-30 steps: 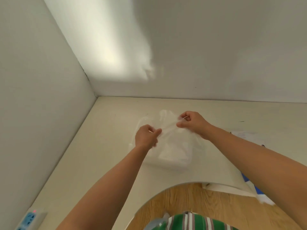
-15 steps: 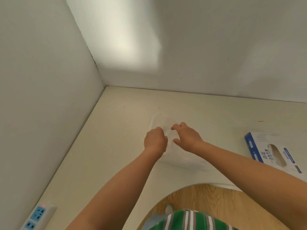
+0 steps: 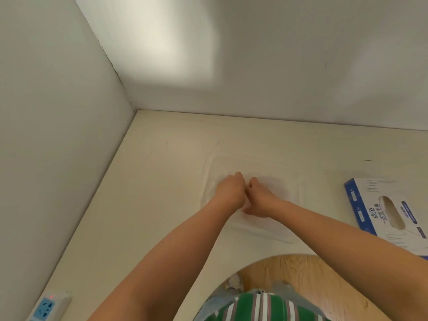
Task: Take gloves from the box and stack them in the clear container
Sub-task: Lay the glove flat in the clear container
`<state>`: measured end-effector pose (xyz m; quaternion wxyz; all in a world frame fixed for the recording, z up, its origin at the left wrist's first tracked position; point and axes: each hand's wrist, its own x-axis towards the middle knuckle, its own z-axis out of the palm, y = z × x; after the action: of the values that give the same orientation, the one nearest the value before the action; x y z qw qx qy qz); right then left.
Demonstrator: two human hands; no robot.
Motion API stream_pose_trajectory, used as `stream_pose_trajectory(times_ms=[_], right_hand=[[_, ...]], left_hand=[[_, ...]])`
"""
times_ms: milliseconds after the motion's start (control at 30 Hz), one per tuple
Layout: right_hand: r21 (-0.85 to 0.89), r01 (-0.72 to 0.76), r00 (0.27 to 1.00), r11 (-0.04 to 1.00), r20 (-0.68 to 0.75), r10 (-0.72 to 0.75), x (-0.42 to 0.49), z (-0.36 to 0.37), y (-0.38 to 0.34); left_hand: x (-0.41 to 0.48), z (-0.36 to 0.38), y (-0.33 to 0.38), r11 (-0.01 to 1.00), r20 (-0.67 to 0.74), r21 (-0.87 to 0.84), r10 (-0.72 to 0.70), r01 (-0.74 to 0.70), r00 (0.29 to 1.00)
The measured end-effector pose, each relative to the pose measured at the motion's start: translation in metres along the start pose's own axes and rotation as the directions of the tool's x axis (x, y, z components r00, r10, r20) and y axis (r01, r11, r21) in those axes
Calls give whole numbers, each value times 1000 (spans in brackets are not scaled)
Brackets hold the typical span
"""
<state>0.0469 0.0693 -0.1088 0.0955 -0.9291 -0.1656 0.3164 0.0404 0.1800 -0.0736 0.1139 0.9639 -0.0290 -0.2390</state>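
In the middle of the frame, on the cream table [image 3: 162, 205], sits the clear container [image 3: 299, 193], with both hands down inside it. The left hand [image 3: 229, 190] and right hand [image 3: 259, 200] are pressed together knuckle to knuckle, fingers curled under. I cannot tell whether they pinch a glove, as any film is too clear to pick out against the pale bottom. At the right edge the blue-and-white glove box [image 3: 370, 212] lies flat with its oval opening up, apart from the container. A power strip [image 3: 47, 306] occupies the lower left corner.
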Motion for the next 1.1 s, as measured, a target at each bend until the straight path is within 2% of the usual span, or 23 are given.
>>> stream_pose_trajectory(times_ms=[100,167,233,333,567,733,800,900,1000,1100], right_hand=[[4,-36,999,999,27,36,0,-2,6],[-68,-81,995,994,46,84,-3,-5,9],[-102,-111,990,989,76,119,-5,-6,10],[-77,-142,980,987,127,151,-4,-4,11],[-113,-122,985,986,108,135,1,11,16],[-73,-110,981,991,151,120,-4,-1,13],[-61,-92,982,994,158,101,-9,-13,10],[-35,-27,994,999,108,30,-19,-26,10],[55,91,989,994,-122,-83,-41,-47,19],[178,215,899,960,-419,-124,-74,-72,46]], left_hand=[[6,11,-13,999,162,49,-23,15,986],[11,21,-21,993,187,-21,-112,118,976],[11,25,-25,990,210,-24,-129,137,969],[13,27,-24,987,313,-58,-127,152,941],[23,42,-25,974,280,-62,-192,217,940],[23,37,-18,972,256,-29,-218,233,942],[18,29,-13,982,193,-9,-181,186,964],[8,18,-8,970,32,25,-242,241,970],[-2,6,9,965,-212,-62,-263,256,941],[-5,-6,56,959,-424,-222,-260,179,867]])
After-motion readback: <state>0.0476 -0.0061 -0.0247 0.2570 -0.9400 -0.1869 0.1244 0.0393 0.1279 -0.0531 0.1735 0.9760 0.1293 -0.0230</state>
